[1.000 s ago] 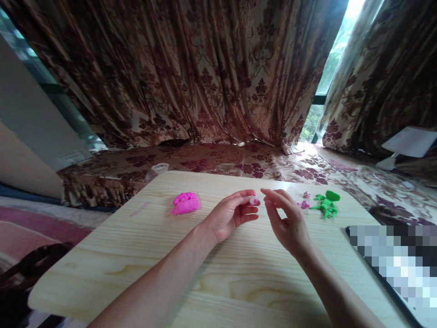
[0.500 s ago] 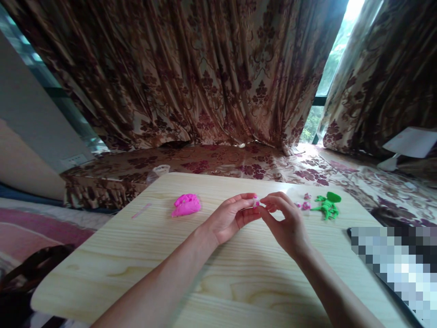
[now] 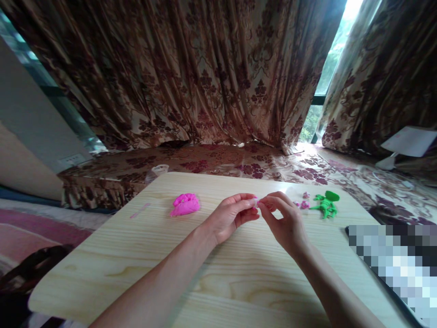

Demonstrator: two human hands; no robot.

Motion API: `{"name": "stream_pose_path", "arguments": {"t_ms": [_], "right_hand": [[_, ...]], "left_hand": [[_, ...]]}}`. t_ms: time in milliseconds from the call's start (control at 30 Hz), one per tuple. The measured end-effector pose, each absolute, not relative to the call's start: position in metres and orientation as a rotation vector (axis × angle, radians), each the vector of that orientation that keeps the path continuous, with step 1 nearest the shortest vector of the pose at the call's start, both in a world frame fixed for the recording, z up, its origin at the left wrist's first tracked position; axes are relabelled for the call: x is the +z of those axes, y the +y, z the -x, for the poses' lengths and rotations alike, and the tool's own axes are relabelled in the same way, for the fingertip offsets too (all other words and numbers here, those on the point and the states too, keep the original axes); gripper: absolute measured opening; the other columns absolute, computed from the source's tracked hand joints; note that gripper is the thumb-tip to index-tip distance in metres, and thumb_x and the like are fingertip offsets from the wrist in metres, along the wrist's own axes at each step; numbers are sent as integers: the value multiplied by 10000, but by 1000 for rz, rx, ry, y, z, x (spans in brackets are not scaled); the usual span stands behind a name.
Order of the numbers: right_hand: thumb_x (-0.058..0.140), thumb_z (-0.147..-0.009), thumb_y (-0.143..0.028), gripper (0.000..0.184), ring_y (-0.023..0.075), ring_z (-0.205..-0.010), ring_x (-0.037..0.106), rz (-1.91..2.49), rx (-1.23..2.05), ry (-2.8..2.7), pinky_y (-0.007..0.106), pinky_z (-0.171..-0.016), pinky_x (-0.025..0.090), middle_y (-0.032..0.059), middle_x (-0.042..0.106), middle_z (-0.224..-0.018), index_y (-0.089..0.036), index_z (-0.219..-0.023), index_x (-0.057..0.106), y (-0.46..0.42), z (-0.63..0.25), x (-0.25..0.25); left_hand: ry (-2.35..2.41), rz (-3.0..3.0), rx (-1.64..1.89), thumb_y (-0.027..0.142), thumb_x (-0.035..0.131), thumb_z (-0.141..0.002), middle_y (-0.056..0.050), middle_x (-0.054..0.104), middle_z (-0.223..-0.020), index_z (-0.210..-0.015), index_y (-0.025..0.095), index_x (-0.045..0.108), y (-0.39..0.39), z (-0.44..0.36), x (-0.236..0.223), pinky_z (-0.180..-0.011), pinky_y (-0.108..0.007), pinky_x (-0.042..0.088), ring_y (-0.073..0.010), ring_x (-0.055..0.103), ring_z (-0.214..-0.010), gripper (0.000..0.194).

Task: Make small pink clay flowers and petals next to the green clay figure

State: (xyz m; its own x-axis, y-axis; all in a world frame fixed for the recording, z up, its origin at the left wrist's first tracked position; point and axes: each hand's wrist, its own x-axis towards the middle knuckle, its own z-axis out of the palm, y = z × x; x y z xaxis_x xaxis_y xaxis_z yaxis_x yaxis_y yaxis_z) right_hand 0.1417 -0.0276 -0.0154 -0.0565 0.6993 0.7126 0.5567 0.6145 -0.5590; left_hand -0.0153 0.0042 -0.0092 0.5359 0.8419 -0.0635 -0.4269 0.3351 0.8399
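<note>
Between the fingertips of my left hand (image 3: 232, 214) is a small white-and-pink clay ball (image 3: 256, 203), mostly covered by the fingers. My right hand (image 3: 283, 216) meets it from the other side, thumb and forefinger pinched together at the ball; whether a separate bit of clay is between them is hidden. Right of my hands lie several small pink-and-white balls (image 3: 305, 205) beside green clay pieces (image 3: 327, 207) shaped like stems with a leaf. To the left sits a lump of bright pink clay (image 3: 185, 204).
A thin pinkish strip (image 3: 140, 210) lies on the left of the wooden table (image 3: 136, 264). A clear plastic cup (image 3: 157, 172) stands beyond its far left edge. At the right edge is a dark-rimmed device (image 3: 389, 273), its face pixelated. A white lamp (image 3: 408, 141) stands farther back.
My right hand has moved left, from just apart to touching the ball in my left hand. Its thumb and forefinger have closed together. The left hand stays nearly in place.
</note>
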Motion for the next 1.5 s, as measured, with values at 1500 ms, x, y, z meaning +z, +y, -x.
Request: {"name": "stream_pose_path", "arguments": {"t_ms": [1500], "right_hand": [[545, -812, -207, 91, 118, -680, 530, 1072, 148, -1707, 260, -608, 469, 21, 556, -817, -214, -856, 624, -28, -141, -14]], "left_hand": [[565, -959, 946, 120, 654, -700, -46, 647, -912, -982, 150, 618, -1, 13, -2, -882, -291, 449, -119, 600, -836, 286]]}}
